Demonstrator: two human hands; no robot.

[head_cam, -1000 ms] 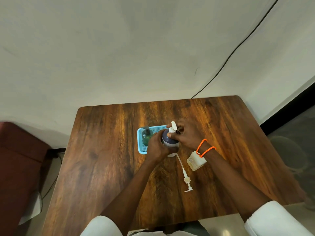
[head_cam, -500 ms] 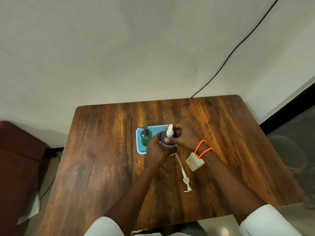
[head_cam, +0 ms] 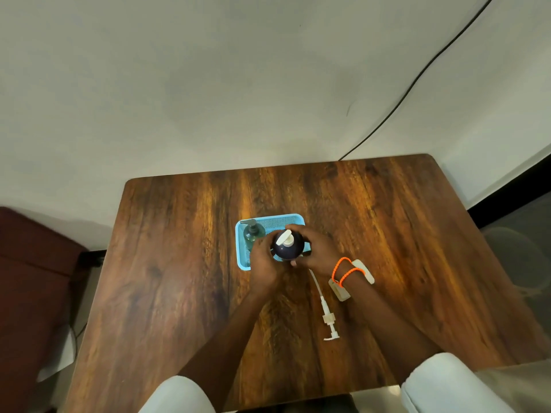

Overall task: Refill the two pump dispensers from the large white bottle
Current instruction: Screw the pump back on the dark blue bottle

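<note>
- You're holding the dark pump dispenser (head_cam: 288,248) with both hands, over the near right part of the blue tray (head_cam: 242,257); can't tell if it's resting in it.
- Your left hand (head_cam: 265,257) is wrapping its left side, fingers curled tight on the body.
- Your right hand (head_cam: 316,248) is gripping its right side, fingers closed around it.
- Green pump dispenser (head_cam: 252,232) is standing upright in the tray's far left corner.
- Loose white pump with tube (head_cam: 325,311) is lying on the wooden table (head_cam: 179,263), near side of the tray, right of it.
</note>
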